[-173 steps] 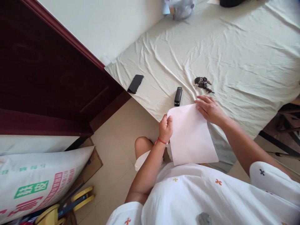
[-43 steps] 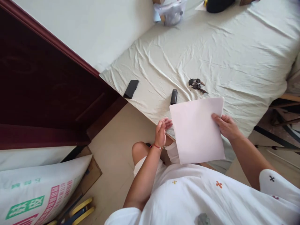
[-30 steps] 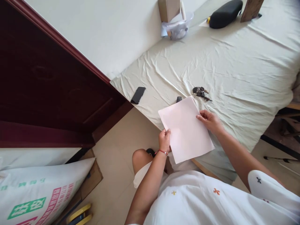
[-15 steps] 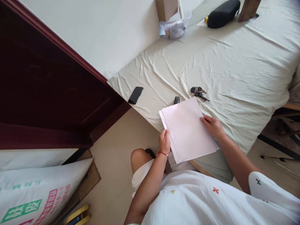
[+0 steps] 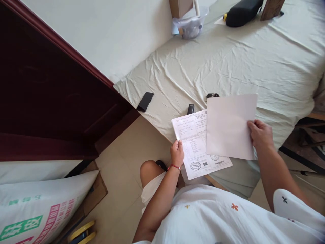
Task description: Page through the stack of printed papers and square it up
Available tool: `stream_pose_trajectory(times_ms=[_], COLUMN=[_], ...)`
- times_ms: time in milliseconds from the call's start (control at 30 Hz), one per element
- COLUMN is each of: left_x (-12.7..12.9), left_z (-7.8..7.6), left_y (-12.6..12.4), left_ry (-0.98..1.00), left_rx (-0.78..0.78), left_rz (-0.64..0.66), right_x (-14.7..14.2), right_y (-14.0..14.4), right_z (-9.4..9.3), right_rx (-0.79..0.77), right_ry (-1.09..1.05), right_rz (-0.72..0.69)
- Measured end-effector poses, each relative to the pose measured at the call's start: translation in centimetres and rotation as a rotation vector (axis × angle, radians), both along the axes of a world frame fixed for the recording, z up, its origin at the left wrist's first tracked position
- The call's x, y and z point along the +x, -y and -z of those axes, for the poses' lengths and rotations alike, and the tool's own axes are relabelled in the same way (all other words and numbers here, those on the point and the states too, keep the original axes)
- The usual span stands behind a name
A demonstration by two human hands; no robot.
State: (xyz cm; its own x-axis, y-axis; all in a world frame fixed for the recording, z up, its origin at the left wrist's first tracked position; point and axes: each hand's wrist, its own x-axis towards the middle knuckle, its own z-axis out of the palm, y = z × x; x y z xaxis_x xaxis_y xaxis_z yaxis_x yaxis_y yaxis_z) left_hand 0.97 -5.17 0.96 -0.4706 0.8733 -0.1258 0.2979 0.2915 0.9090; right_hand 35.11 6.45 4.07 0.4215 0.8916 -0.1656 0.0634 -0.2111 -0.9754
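Note:
My left hand (image 5: 177, 153) pinches the left edge of a printed form (image 5: 195, 142) with round stamps near its bottom, which lies at the near edge of the bed. My right hand (image 5: 261, 134) grips the right edge of a blank white sheet (image 5: 230, 125), lifted and overlapping the form's right side. A black stapler (image 5: 190, 108) lies just beyond the form's top edge. A bunch of keys (image 5: 212, 95) shows partly above the blank sheet.
A black phone (image 5: 145, 101) lies near the corner of the pale green bedsheet (image 5: 228, 57). At the far end sit a clear plastic tub (image 5: 190, 23) and a black case (image 5: 241, 12). A dark red door (image 5: 50, 95) stands left; a printed sack (image 5: 38, 210) lies on the floor.
My right hand has lifted the top blank sheet off the stack and carried it right, uncovering the printed form. My left hand stays on the form's left edge.

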Motion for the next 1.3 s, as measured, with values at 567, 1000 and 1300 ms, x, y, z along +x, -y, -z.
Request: stream_pose_trajectory(times_ms=[567,1000,1300], left_x=[0.4,-5.2,-2.8], left_z=[1.4,3.3,10.2], left_y=[0.2,7.8,12.9], left_ry=[0.21,-0.125,-0.056], left_rx=[0.103,0.105,-0.254], left_rz=[-0.057,-0.159,0.106], right_x=[-1.7,-2.2,-2.5], right_y=[-0.4,0.8,0.7], right_z=[-0.5,0.5,0.1], right_rx=[-0.031,0.07,0.113], right_ry=[-0.332,-0.21,-0.389], right_rz=[0.049,-0.014,0.103])
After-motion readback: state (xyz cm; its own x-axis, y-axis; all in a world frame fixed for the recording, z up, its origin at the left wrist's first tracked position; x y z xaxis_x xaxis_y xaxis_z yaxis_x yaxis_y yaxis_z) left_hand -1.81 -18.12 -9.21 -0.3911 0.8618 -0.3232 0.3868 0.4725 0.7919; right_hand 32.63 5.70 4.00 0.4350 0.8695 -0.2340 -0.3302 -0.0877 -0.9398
